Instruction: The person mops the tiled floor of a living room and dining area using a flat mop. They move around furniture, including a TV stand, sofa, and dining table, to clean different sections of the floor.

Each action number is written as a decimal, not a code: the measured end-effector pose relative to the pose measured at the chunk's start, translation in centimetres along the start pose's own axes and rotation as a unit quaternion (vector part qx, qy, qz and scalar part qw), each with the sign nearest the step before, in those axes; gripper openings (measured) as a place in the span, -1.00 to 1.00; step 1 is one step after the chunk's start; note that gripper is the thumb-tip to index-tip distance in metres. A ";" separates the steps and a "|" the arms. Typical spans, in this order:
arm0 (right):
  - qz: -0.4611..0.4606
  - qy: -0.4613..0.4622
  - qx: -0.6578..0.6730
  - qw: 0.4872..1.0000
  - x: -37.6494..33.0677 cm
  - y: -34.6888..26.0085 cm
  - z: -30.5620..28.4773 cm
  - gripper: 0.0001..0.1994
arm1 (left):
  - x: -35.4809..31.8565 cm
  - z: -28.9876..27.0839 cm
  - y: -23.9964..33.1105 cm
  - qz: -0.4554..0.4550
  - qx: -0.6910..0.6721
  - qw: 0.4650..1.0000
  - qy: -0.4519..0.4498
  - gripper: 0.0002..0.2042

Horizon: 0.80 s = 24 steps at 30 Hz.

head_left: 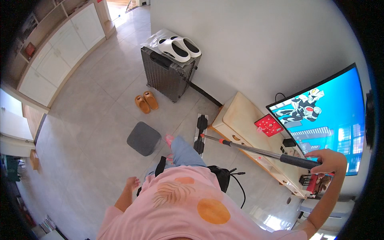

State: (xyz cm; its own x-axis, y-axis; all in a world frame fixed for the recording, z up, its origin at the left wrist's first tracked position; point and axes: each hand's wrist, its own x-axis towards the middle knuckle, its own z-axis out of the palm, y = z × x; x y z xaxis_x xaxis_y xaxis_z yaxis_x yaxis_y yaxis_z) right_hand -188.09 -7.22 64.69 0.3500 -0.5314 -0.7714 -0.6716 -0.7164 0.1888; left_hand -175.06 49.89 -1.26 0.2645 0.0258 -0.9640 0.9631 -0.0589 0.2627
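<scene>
Right hand (329,161) grips the mop (244,147) by its stiff, light handle's padded end; left hand (132,184) hangs loose, empty.

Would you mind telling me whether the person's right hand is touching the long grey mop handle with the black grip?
Touching. The head view shows the right hand closed around the black grip of the mop handle.

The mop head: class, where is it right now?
In the head view, the mop head lies flat on the floor right of centre, against the TV bench, between the suitcase and the person's leg.
</scene>
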 end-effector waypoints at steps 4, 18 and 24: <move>0.016 -0.031 -0.030 0.999 0.8 -2.4 -2.0 -0.47 | -4.1 5.7 6.8 0.115 0.013 0.991 -0.061 -0.73; -0.007 -0.010 0.086 0.996 4.1 0.8 -8.7 -0.63 | -15.4 38.6 11.5 0.064 0.093 0.913 -0.393 -0.71; -0.026 -0.113 0.215 0.970 12.9 5.2 -0.6 -0.48 | -20.7 52.0 8.0 -0.224 -0.003 0.887 -0.405 -0.50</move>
State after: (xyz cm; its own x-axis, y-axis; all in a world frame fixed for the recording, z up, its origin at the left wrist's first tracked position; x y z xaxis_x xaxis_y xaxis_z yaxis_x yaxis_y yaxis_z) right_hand -186.66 -18.07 56.13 0.2717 -0.3514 -0.8959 -0.8838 -0.4595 -0.0878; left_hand -175.44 -3.04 18.65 -0.2650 -0.6796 -0.6841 0.9632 -0.2189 -0.1557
